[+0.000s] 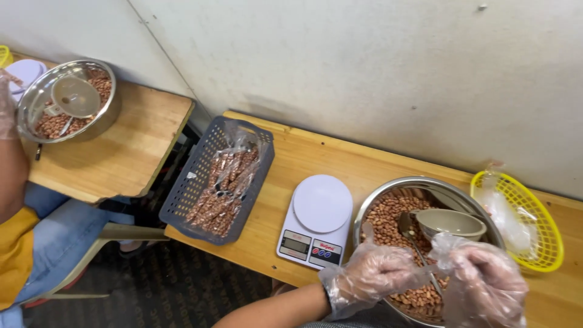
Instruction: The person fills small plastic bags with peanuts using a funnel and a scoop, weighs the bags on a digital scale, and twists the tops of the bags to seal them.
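The work went on at a plain wooden table point(340, 159) pushed against a pale, scuffed wall point(364, 67), with dark flooring below. A second wooden table point(127, 152) stood to the left, across a narrow gap. On the near table sat a grey plastic basket point(182, 200) of filled peanut packets, a white kitchen scale point(316, 220), a steel bowl point(452, 191) of peanuts point(388, 222) with a small beige bowl point(450, 223) in it, and a yellow mesh basket point(540, 228) holding clear bags.

Both hands wore loose plastic gloves. The left hand point(373, 273) and the right hand point(486, 279) were over the peanuts at the bowl's near rim, fingers curled together around the handle of a metal spoon point(408, 229); which hand actually gripped it I could not tell through the crumpled film.

The bowl's near edge ran out of view. At the far left another person's gloved hand point(7, 109) and denim lap were only partly visible beside a second steel bowl point(67, 100) of peanuts.
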